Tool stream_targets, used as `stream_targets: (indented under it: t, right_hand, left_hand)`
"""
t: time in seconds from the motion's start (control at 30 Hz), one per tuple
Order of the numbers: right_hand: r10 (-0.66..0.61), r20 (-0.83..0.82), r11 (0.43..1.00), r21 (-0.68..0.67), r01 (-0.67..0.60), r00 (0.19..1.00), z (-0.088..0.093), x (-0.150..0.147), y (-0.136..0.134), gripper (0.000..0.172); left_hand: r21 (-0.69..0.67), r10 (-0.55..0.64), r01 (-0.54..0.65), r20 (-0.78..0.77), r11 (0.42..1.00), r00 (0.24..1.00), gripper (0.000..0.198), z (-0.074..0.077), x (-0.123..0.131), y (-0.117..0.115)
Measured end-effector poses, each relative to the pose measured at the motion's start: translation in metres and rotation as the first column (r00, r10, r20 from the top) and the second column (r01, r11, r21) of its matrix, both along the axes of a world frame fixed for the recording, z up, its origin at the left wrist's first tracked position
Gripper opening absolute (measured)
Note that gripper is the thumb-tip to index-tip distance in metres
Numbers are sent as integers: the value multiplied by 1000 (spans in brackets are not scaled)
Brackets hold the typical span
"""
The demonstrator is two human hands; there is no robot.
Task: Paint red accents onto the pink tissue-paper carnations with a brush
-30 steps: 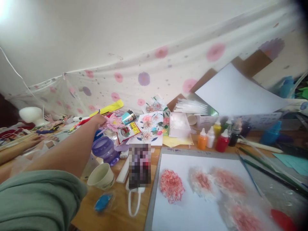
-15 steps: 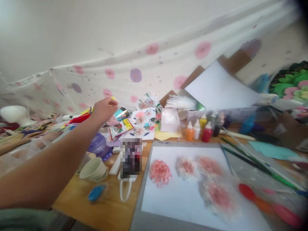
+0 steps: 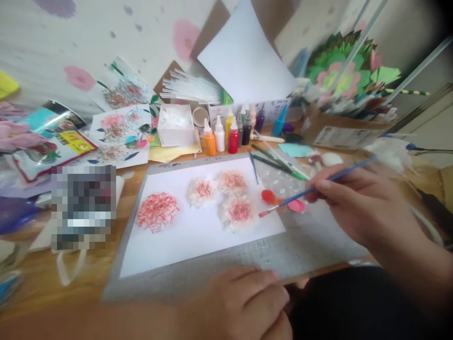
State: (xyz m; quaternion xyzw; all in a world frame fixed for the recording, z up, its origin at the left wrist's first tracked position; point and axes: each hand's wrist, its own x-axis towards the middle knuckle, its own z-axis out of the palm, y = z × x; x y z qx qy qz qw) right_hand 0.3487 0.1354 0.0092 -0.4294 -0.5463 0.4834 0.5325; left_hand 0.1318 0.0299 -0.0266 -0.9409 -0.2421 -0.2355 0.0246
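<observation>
My right hand (image 3: 354,200) pinches a thin blue paintbrush (image 3: 314,188), whose reddish tip hovers near the right edge of a white sheet (image 3: 198,231). Several pink and red fluffy flower shapes (image 3: 212,198) lie on that sheet. The sheet rests on a grey cutting mat (image 3: 304,245). My left hand (image 3: 244,302) rests on the mat's near edge with its fingers curled under, nothing visible in them. Red and pink paint blobs (image 3: 283,200) sit on clear plastic just beyond the brush tip.
Small paint bottles (image 3: 226,134) stand behind the mat beside a white box (image 3: 175,123). Flower cards (image 3: 120,134) and packets lie at the left. Paper flowers (image 3: 339,75) and a white sheet (image 3: 244,56) lean at the back. Spare brushes (image 3: 279,163) lie on the mat.
My left arm has come back from reaching to the far left and its hand now rests on the mat's near edge. My view swung right and down; the right hand with the brush came into view.
</observation>
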Motion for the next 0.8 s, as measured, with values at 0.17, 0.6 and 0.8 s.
stream_targets:
  t: [0.17,0.6,0.8]
  right_hand:
    - [79,93,995,-63,-73,993,-8,-2,4,7]
    - [62,191,992,-118,-40,980,-11,-14,8,8]
    - [52,182,993,-117,-31,982,-12,-14,9,8]
  left_hand:
    - [-32,32,-30,83,999,996,17,1,-15,8]
    - [-101,52,-53,-16,993,999,19,-20,-24,10]
    - [-73,165,-161,59,984,985,24,-27,-16,9]
